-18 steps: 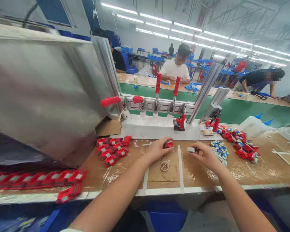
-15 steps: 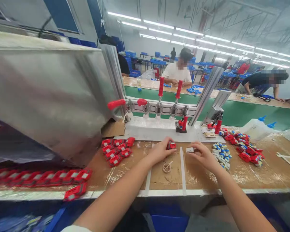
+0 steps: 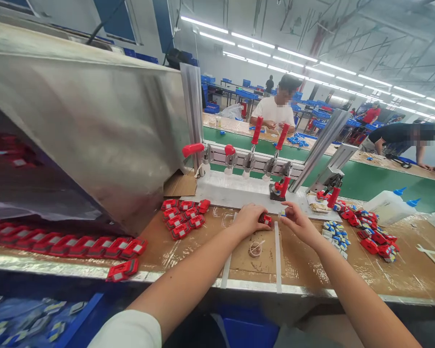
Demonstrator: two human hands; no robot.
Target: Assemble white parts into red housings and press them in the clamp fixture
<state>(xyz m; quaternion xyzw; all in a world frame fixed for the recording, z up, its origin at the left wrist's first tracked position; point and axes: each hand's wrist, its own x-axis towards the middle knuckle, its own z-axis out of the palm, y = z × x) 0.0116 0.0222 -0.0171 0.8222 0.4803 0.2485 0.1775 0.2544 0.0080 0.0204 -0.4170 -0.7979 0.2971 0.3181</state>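
My left hand (image 3: 249,221) is closed around a small red plastic housing (image 3: 266,219), whose right end shows past the fingers. To its right, my right hand (image 3: 297,223) pinches a small white block with blue and yellow marks (image 3: 282,213) between thumb and fingers. The two parts are close together but apart. Below the left hand lies a small round dish (image 3: 255,249) with a thin stick in it. A pile of similar white and blue blocks (image 3: 335,237) is right of my right hand, and red housings (image 3: 181,218) lie grouped on the left.
Behind my hands stands a metal frame with red-handled toggle clamps (image 3: 252,145). A large metal hood (image 3: 94,125) rises at left, with a row of red housings (image 3: 68,245) before it. At right are mixed red parts (image 3: 377,237) and bottles with blue tips (image 3: 387,205). People work across the bench.
The view has shifted, so the bench sits further right. The white block in my right hand has turned, now showing its blue and yellow side. My left hand still holds the red housing.
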